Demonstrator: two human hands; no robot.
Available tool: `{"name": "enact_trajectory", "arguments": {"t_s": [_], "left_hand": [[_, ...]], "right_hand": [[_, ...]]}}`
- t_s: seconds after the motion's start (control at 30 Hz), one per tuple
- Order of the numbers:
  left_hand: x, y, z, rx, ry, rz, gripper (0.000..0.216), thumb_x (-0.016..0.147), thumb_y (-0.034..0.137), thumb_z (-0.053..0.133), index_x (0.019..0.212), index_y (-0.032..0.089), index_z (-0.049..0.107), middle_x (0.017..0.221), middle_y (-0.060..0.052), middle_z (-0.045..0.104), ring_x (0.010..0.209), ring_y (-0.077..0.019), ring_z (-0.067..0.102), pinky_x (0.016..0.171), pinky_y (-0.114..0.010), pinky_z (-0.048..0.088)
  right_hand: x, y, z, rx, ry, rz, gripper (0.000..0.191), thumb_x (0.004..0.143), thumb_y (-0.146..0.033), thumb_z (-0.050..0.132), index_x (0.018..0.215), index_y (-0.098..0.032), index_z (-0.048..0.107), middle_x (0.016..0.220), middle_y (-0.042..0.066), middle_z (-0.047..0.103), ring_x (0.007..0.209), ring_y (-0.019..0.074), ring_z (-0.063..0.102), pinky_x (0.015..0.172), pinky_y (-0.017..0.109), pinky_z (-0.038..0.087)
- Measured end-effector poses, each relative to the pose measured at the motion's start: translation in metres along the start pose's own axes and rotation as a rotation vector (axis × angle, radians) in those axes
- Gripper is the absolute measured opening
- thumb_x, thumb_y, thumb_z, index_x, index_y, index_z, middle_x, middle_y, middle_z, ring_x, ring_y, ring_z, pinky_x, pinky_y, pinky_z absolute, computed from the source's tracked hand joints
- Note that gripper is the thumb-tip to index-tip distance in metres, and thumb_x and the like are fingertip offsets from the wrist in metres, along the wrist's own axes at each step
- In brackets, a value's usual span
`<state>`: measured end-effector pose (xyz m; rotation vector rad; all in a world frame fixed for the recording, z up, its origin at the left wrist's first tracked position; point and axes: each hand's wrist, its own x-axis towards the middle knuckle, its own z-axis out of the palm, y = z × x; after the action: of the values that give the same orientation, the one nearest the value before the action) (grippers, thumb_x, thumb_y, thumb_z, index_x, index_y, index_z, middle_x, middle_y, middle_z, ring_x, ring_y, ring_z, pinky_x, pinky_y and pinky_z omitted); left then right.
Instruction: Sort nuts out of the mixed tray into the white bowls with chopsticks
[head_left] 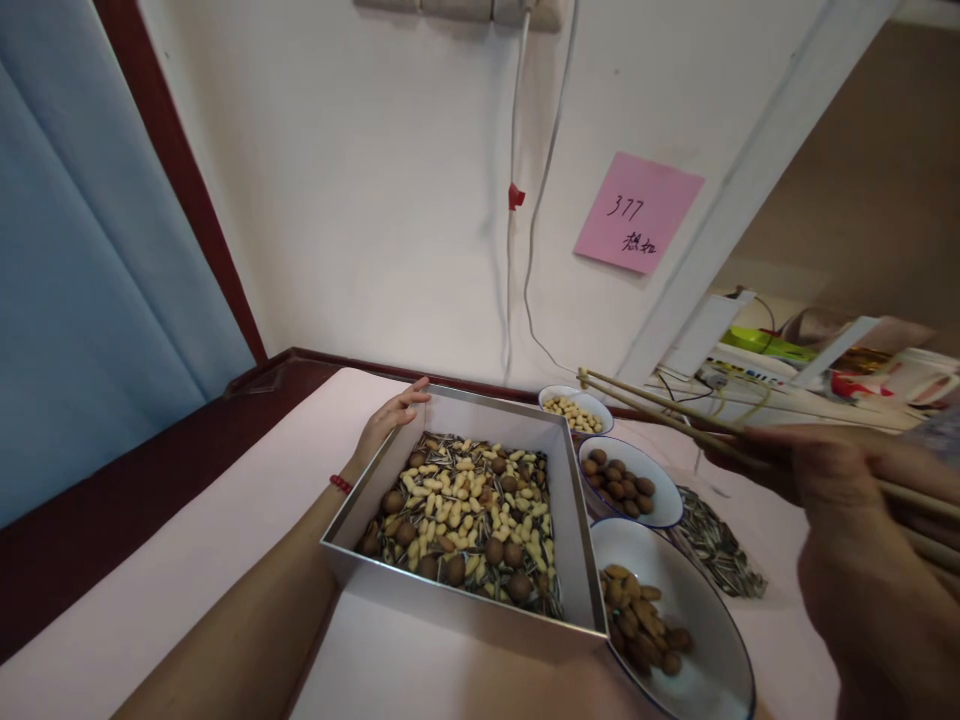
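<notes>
Pale worktop point(180, 570) carried grey square box point(465, 610) filled with mixed peanuts, sunflower seeds and round brown nuts point(469, 520). Right of box: large white plate point(705, 660) of almonds, smaller bowl point(664, 505) of round nuts behind it, smallest bowl point(596, 402) of peanuts at box's far right corner, loose seed pile point(716, 550) beyond plates. Left hand point(390, 418) rested on box's far left corner, fingers loosely curled over rim. Right hand point(847, 500), raised right of box, grip closed on chopsticks point(660, 412), tips above peanut bowl.

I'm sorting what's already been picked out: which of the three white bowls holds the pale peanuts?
The farthest bowl, nearest the wall, behind the box's far right corner. The middle bowl holds round brown nuts; the nearest, largest bowl holds almonds.
</notes>
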<state>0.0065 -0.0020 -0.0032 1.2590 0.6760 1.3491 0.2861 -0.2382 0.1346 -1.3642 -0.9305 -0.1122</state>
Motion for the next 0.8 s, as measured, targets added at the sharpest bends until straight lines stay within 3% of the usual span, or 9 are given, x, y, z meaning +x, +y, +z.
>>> {"name": "enact_trajectory", "arguments": {"t_s": [0.13, 0.3, 0.43, 0.6, 0.8], "left_hand": [[-0.001, 0.0, 0.0, -0.005, 0.002, -0.005, 0.029, 0.066, 0.042, 0.082, 0.091, 0.026, 0.084, 0.155, -0.005, 0.059, 0.157, -0.0409, 0.032, 0.127, -0.048, 0.024], [-0.001, 0.001, 0.0, -0.008, 0.003, -0.007, 0.031, 0.064, 0.042, 0.083, 0.09, 0.025, 0.083, 0.154, -0.007, 0.06, 0.156, -0.0426, 0.031, 0.126, -0.049, 0.024], [0.0, 0.0, -0.001, 0.005, -0.006, -0.004, 0.033, 0.064, 0.042, 0.084, 0.091, 0.024, 0.083, 0.154, -0.009, 0.06, 0.156, -0.0432, 0.031, 0.127, -0.05, 0.022], [-0.001, 0.0, -0.002, 0.016, -0.022, 0.001, 0.03, 0.067, 0.042, 0.082, 0.092, 0.026, 0.083, 0.154, -0.007, 0.06, 0.157, -0.0407, 0.031, 0.127, -0.048, 0.021], [-0.004, 0.002, -0.001, 0.021, -0.024, -0.001, 0.028, 0.068, 0.04, 0.081, 0.092, 0.026, 0.083, 0.153, -0.007, 0.061, 0.157, -0.0399, 0.032, 0.127, -0.047, 0.023]], "right_hand": [[-0.009, -0.008, 0.002, 0.001, -0.095, 0.012, 0.021, 0.093, -0.051, 0.072, 0.093, -0.031, 0.078, 0.1, 0.002, 0.077, 0.096, 0.0273, 0.073, 0.088, 0.042, 0.055], [-0.017, -0.01, 0.001, 0.003, -0.118, 0.023, 0.018, 0.097, -0.046, 0.068, 0.095, -0.032, 0.078, 0.102, 0.0, 0.076, 0.1, 0.0237, 0.072, 0.092, 0.038, 0.053], [-0.018, -0.012, -0.001, 0.016, -0.426, -0.057, 0.02, 0.1, -0.045, 0.064, 0.092, -0.034, 0.079, 0.099, -0.004, 0.078, 0.095, 0.0183, 0.072, 0.077, 0.027, 0.053], [-0.015, -0.008, -0.003, -0.049, -0.843, -0.015, 0.029, 0.103, -0.048, 0.058, 0.086, -0.028, 0.073, 0.088, -0.002, 0.074, 0.085, 0.0173, 0.073, 0.067, 0.024, 0.053], [-0.012, 0.005, -0.005, -0.089, -0.982, -0.009, 0.037, 0.106, -0.05, 0.05, 0.085, -0.024, 0.066, 0.085, 0.0, 0.07, 0.079, 0.0176, 0.069, 0.067, 0.028, 0.051]]}}
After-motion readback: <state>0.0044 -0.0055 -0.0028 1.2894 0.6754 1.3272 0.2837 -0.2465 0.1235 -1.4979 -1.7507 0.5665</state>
